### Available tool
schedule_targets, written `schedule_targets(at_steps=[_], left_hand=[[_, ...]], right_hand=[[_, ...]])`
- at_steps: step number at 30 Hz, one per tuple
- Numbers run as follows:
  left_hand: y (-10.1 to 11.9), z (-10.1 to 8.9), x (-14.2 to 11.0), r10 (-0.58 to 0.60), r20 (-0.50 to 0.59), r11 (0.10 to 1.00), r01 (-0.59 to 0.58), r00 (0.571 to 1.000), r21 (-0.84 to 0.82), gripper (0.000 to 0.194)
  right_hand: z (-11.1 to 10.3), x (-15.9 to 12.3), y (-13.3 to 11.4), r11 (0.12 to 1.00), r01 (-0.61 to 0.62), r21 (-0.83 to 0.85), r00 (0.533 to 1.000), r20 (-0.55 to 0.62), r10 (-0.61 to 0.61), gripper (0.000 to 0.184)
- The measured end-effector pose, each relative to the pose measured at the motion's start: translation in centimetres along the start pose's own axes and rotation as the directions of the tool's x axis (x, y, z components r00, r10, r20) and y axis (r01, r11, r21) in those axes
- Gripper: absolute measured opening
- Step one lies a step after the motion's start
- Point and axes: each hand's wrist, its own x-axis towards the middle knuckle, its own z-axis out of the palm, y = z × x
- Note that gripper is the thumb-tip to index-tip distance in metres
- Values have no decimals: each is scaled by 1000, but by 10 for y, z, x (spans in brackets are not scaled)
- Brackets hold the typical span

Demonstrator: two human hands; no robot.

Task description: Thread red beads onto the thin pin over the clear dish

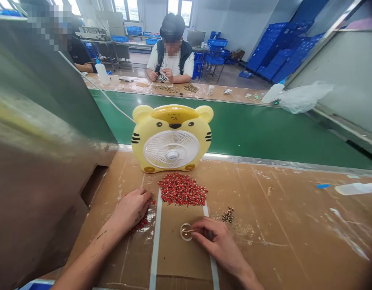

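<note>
- Holding a stick (189, 230) over the cup (186, 239), apparently being mid-step; not showing whether touching inside.
- Pinching that stick between thumb and fingers of the right hand (215, 238), just right of the cup.
- Curling the left hand (133, 207) over loose red bits (143, 222), left of the cup; hiding any grip, so cannot tell.
- Leaving much to do, judging by the large pile (182, 189) lying beyond the cup; not revealing whether counting the small heap (228, 215) near the right hand as done.

red bits (143, 222): part-hidden by left hand (134, 208) | white bottle (355, 189): edge-cropped
</note>
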Motion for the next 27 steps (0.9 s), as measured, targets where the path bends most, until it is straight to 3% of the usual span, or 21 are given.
schedule_targets(at_steps=[7, 13, 21, 24, 27], left_hand=[[9, 0, -1, 64, -24, 997, -65, 998, -43, 27], [12, 4, 5, 119, 18, 991, -118, 993, -66, 27], [12, 3, 7, 187, -13, 970, -187, 982, -153, 28], [14, 6, 1, 157, -131, 929, -191, 979, -316, 26], [25, 13, -4, 41, -208, 731, -171, 977, -660, 18]], right_hand=[[2, 4, 7, 986, 166, 19, 986, 4, -166, 22], [4, 6, 0, 929, 368, -25, 930, -5, -368, 20], [7, 15, 6, 873, 451, -183, 886, -23, -463, 21], [1, 16, 6, 838, 500, -217, 863, 49, -503, 24], [-2, 17, 5, 816, 528, -236, 846, 68, -528, 24]])
